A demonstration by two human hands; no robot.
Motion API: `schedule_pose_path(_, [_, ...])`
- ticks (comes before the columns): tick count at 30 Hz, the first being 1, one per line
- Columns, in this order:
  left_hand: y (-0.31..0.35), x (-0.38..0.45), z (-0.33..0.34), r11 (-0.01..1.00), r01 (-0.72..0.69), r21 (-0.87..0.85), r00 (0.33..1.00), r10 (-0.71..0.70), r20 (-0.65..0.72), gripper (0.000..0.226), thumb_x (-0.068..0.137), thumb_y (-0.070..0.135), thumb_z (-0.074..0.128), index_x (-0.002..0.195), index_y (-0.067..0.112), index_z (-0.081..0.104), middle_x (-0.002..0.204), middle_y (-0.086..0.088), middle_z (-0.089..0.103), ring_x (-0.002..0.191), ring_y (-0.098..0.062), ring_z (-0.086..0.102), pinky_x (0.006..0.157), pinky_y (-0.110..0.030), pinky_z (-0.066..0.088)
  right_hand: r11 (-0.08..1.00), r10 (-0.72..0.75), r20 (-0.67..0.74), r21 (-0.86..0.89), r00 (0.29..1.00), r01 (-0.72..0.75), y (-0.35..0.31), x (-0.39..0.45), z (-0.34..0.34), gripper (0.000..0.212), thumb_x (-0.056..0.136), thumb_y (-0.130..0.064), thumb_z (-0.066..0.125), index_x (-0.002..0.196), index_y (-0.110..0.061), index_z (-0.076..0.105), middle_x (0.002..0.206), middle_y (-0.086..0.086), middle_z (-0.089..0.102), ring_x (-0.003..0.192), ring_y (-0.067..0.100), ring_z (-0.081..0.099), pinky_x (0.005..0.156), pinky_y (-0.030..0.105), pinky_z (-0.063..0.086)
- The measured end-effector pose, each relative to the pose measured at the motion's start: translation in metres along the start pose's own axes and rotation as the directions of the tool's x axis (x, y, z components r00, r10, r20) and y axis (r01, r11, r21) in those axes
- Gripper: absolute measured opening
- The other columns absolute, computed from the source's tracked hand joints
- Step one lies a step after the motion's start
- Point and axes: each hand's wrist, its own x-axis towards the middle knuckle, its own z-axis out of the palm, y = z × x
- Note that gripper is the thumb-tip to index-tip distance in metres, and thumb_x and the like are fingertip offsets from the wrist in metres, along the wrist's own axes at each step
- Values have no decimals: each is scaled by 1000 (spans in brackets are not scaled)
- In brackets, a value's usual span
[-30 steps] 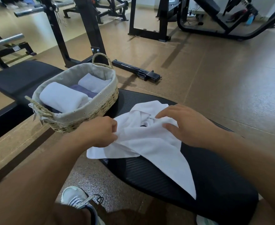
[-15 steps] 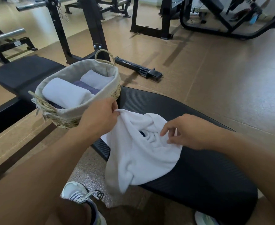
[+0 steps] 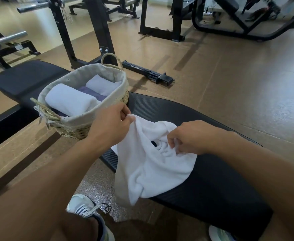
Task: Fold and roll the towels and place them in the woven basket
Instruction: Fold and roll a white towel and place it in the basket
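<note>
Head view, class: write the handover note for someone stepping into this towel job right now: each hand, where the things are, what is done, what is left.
Left hand: pinches the upper edge of the loose white towel.
Right hand: fingers grip a bunched fold of the same towel.
The towel is crumpled on the black bench pad, one end hanging over the near edge.
The woven basket stands on the pad to the left.
Done: two rolled white towels and a purple one lie in the basket.
Left: spread, fold and roll this towel, then put it in the basket.
</note>
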Motion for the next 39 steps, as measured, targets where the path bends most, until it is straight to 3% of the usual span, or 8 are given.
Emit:
schedule_pose_path(10, [-13, 7, -14, 996, 82, 17, 996, -82, -24, 12, 94, 33, 64, 84, 28, 59, 78, 10, 65, 78, -9, 61, 75, -35, 51, 994, 53, -89, -93, 995, -62, 15, -9, 0, 41, 93, -33, 55, 128, -52, 47, 91, -13, 59, 83, 14, 59, 57, 27, 35])
schedule_pose_path(15, [-10, 1, -11, 996, 89, 7, 996, -90, 21, 15, 92, 33, 67, 81, 31, 57, 81, 10, 65, 80, -5, 60, 74, -33, 48, 966, 89, -78, -238, 993, -105, 8, -5, -1, 11, 94, -30, 59, 104, -35, 58, 89, -9, 59, 82, 16, 60, 57, 27, 37])
schedule_pose_path(18, [-12, -1, -14, 997, 75, 11, 997, -75, 27, 15, 92, 36, 67, 79, 35, 59, 80, 13, 66, 81, -3, 61, 79, -34, 51, 986, 78, -80, -143, 994, -89, 10, -8, -6, 19, 91, -37, 60, 78, -36, 47, 85, -10, 56, 82, 16, 59, 60, 27, 39])
schedule_pose_path(22, [-14, 0, -20, 997, 72, -14, 997, -72, 4, 13, 92, 36, 67, 79, 38, 64, 77, 18, 66, 80, 1, 61, 77, -30, 50, 997, 31, -255, 72, 966, -13, 21, -30, -23, 18, 88, -45, 65, 87, -32, 52, 82, -14, 55, 79, 9, 53, 70, 33, 49])
schedule_pose_path(27, [-17, 8, -24, 994, 89, -58, 995, -91, -33, 14, 96, 31, 65, 82, 28, 65, 78, 9, 67, 76, -10, 64, 67, -27, 46, 821, 186, -431, 562, 883, 102, 60, -58, -21, 17, 85, -46, 72, 79, -33, 64, 76, -10, 67, 70, 7, 60, 71, 32, 50])
schedule_pose_path(32, [-16, 11, -21, 981, 118, -152, 993, -118, 12, 11, 96, 31, 66, 88, 24, 69, 84, 3, 72, 81, -20, 69, 86, -45, 58, 852, 146, -311, 521, 939, 40, 87, -64, -8, 8, 92, -27, 67, 87, -32, 63, 85, -11, 69, 80, 6, 66, 81, 40, 57])
schedule_pose_path(35, [-18, 15, -22, 969, 147, -198, 989, -151, -1, 10, 95, 30, 68, 85, 25, 69, 84, 2, 72, 81, -21, 70, 86, -46, 59, 882, 147, -255, 471, 956, -10, 84, -66, -6, 11, 88, -33, 71, 81, -30, 63, 76, -13, 67, 70, 1, 61, 70, 26, 49])
schedule_pose_path(39, [-18, 16, -21, 961, 169, -219, 985, -172, 5, 10, 95, 28, 68, 88, 21, 70, 84, 1, 73, 74, -18, 71, 85, -44, 60, 844, 189, -294, 536, 937, -2, 82, -66, -3, 32, 84, -51, 74, 72, -23, 61, 68, -5, 64, 59, 9, 56, 63, 27, 47])
